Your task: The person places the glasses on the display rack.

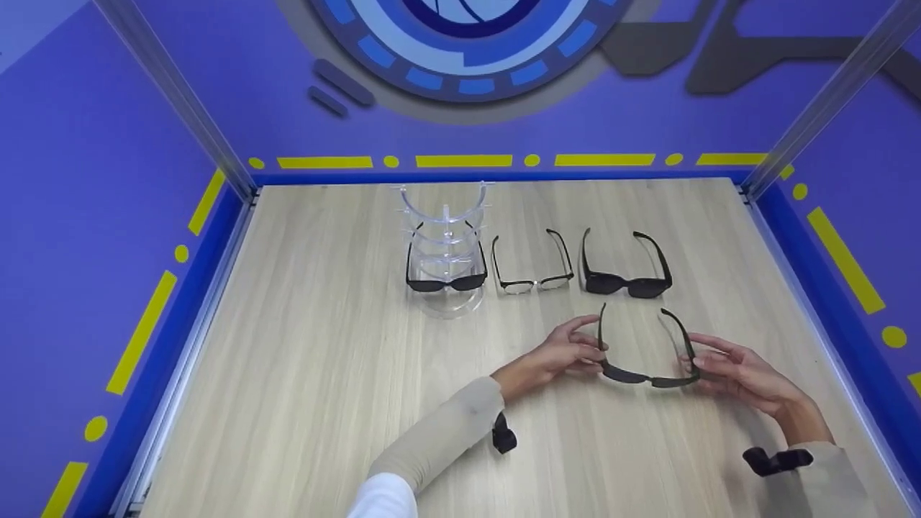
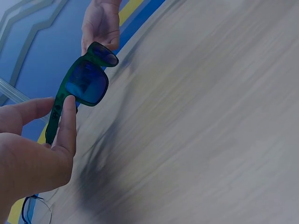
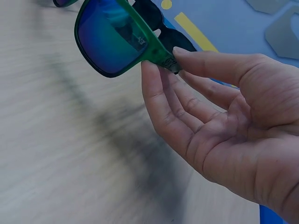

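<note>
While the left hand (image 1: 560, 355) pinches green sunglasses (image 2: 86, 84) (by one temple), the right hand (image 1: 746, 374) pinches the other.

The right wrist view's top edge cuts off the green sunglasses (image 3: 110, 39).

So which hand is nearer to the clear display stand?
Left. The left hand is in front of the clear display stand and to its right, at the near temple of the green-framed sunglasses; the right hand is farther right, at their other side.
</note>
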Available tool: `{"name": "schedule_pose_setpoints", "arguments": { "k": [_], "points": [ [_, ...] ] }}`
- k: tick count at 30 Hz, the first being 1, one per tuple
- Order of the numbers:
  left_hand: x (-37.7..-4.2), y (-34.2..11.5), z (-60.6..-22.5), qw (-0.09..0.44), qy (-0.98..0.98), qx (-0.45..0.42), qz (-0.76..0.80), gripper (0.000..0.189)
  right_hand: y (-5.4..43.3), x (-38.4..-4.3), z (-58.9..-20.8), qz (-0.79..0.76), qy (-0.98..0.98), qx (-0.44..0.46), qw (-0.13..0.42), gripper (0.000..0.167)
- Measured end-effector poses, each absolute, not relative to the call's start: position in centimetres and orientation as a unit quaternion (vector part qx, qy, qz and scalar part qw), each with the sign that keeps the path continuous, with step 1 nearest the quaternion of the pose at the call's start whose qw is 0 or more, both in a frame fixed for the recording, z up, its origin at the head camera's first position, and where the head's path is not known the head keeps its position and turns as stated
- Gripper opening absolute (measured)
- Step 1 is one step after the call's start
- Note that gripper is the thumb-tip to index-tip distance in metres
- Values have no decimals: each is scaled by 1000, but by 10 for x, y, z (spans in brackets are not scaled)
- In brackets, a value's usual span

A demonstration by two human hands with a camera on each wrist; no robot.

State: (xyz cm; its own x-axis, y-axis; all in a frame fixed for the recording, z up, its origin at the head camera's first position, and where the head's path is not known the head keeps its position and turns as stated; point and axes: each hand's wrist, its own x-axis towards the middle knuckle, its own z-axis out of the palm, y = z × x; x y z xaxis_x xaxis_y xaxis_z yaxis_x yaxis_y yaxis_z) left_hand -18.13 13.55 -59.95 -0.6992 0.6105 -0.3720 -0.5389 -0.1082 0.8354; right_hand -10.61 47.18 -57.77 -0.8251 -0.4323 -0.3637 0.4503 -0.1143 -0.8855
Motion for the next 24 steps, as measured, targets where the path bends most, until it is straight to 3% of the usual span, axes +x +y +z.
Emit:
{"name": "schedule_pose_setpoints", "arguments": {
  "k": [13,24],
  "points": [
    [-180,113,-594,386,542,48,745,76,455,-110,-573,-733,622,-19,273,51],
    [-177,94,-584,369,539,39,756,66,438,-114,-564,-737,618,-18,273,51]
  ]
}}
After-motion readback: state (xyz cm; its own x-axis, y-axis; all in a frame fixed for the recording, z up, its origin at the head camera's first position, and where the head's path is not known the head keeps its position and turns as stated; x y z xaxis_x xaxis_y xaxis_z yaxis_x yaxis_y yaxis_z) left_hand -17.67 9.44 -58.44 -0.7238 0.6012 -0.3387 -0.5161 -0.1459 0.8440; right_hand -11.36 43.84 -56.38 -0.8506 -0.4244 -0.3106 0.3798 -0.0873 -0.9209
